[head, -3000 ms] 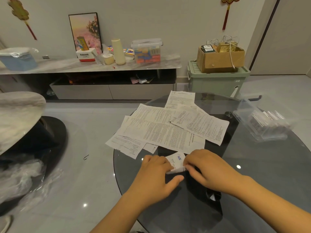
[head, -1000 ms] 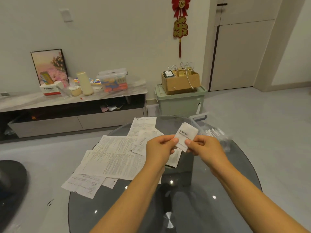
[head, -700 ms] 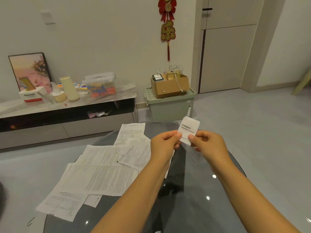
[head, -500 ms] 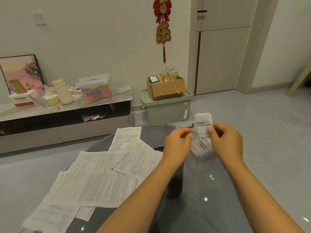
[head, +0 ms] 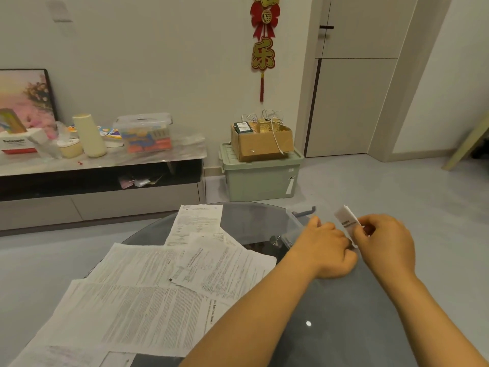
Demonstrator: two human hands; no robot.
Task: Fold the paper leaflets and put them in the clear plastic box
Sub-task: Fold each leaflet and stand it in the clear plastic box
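My right hand (head: 383, 242) pinches a small folded white leaflet (head: 346, 219) and holds it upright just above the clear plastic box (head: 295, 221), which stands at the far right of the round dark glass table (head: 344, 327). My left hand (head: 325, 250) lies over the box with its fingers curled downward. Its fingertips are hidden, close to the leaflet's lower corner. Several unfolded printed leaflets (head: 158, 300) lie overlapping on the left half of the table. Most of the box is hidden behind my hands.
A green storage bin (head: 260, 176) with a cardboard box (head: 262, 141) on top stands on the floor beyond the table. A low TV cabinet (head: 100, 178) along the wall carries a lidded plastic container, a cream cylinder and small boxes. Grey floor surrounds the table.
The leaflet, folded flat on the table three seconds ago, was lifted and carried right. Both hands have now dropped over the clear box, and my view has turned rightward.
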